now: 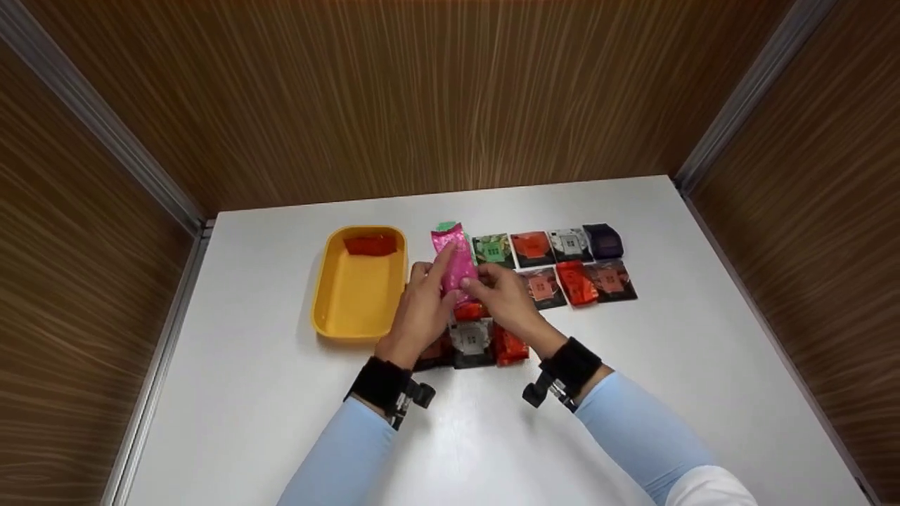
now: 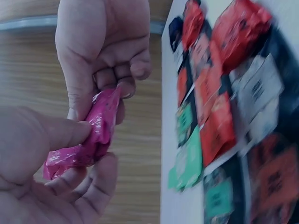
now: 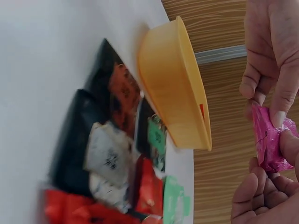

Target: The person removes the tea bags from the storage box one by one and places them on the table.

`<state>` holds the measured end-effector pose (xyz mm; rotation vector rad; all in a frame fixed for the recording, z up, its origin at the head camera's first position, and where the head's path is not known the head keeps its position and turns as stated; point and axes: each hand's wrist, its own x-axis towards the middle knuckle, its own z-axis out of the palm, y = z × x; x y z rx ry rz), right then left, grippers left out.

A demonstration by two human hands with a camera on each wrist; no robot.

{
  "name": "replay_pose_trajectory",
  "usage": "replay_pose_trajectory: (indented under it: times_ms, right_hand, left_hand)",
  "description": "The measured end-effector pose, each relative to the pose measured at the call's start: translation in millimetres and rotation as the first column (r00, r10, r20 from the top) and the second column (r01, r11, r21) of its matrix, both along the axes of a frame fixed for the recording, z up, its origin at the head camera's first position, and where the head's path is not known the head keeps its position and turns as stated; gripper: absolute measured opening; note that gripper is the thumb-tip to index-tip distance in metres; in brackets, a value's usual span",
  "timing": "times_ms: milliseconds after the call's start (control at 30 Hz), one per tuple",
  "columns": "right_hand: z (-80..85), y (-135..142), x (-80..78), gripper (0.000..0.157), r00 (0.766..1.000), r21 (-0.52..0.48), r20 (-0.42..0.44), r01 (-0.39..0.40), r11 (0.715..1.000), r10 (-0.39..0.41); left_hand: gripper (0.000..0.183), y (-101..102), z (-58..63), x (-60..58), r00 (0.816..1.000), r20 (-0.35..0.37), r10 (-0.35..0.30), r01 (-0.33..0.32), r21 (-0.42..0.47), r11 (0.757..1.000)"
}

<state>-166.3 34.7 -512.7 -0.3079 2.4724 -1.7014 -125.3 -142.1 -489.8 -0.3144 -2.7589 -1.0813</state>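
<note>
A shiny pink foil packet is held up over the table between both hands. My left hand grips its left side, index finger lying along the wrapper. From the right, my right hand pinches the packet's lower right side. In the left wrist view the left thumb presses on the pink packet, fingers beneath, and the right hand has the opposite end. The right wrist view shows both thumbs on the wrapper. Beneath the hands lie a silver-and-black sachet and a red packet, partly covered.
Left of the hands stands a yellow tray with a red packet at its far end. Flat square sachets, such as a green one, lie in rows to the right. A dark purple packet ends the back row. Wood-grain panels enclose the table.
</note>
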Motion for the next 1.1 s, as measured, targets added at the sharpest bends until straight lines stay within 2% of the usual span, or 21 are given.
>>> replay_pose_trajectory:
  times_ms: [167, 233, 300, 367, 467, 567, 667, 733, 900, 1100]
  right_hand:
    - [-14.6, 28.3, 12.1, 0.033, 0.998, 0.037, -0.018, 0.055, 0.998, -0.055]
    - [-20.5, 41.5, 17.3, 0.032, 0.998, 0.056, -0.004, 0.07, 0.996, -0.069]
    - [-26.5, 56.4, 22.5, 0.031, 0.996, 0.079, 0.023, 0.089, 0.993, -0.091]
    - [-32.6, 73.6, 27.3, 0.032, 0.993, 0.101, 0.048, 0.103, 0.989, -0.109]
    - [-41.5, 99.1, 33.4, 0.032, 0.987, 0.166, 0.071, 0.134, 0.977, -0.147]
    - [-49.3, 120.4, 39.0, 0.03, 0.983, 0.24, 0.082, 0.141, 0.96, -0.165]
    - [-55.2, 133.9, 44.9, 0.029, 0.981, 0.289, 0.115, 0.115, 0.95, -0.153]
    - [-58.8, 138.6, 48.2, 0.028, 0.979, 0.316, 0.151, 0.084, 0.945, -0.137]
    - [-66.4, 139.7, 51.9, 0.029, 0.969, 0.356, 0.22, 0.031, 0.934, -0.116]
    - [-65.5, 138.8, 51.9, 0.03, 0.958, 0.39, 0.241, 0.049, 0.92, -0.153]
  left_hand:
    - [0.079, 27.3, -18.1, 9.6, 1.0, 0.008, 0.005, -0.006, 0.098, 0.995]
    - [0.078, 37.5, -25.3, 13.9, 1.0, 0.019, -0.02, 0.018, 0.125, 0.992]
    - [0.077, 46.3, -32.1, 18.1, 0.998, 0.034, -0.053, 0.049, 0.112, 0.992]
    - [0.07, 53.5, -39.2, 22.6, 0.995, 0.04, -0.09, 0.088, 0.051, 0.995]
    - [0.053, 61.5, -50.8, 29.0, 0.99, 0.019, -0.143, 0.144, -0.115, 0.983]
    - [0.038, 67.0, -62.3, 35.1, 0.979, -0.038, -0.201, 0.181, -0.294, 0.939]
    - [0.033, 71.8, -71.7, 39.7, 0.967, -0.077, -0.243, 0.193, -0.4, 0.896]
    - [0.033, 74.6, -76.2, 41.7, 0.963, -0.075, -0.259, 0.201, -0.438, 0.876]
    - [0.037, 79.9, -84.5, 44.8, 0.96, -0.042, -0.277, 0.223, -0.481, 0.848]
    - [0.039, 84.6, -86.5, 46.9, 0.953, -0.013, -0.304, 0.258, -0.494, 0.83]
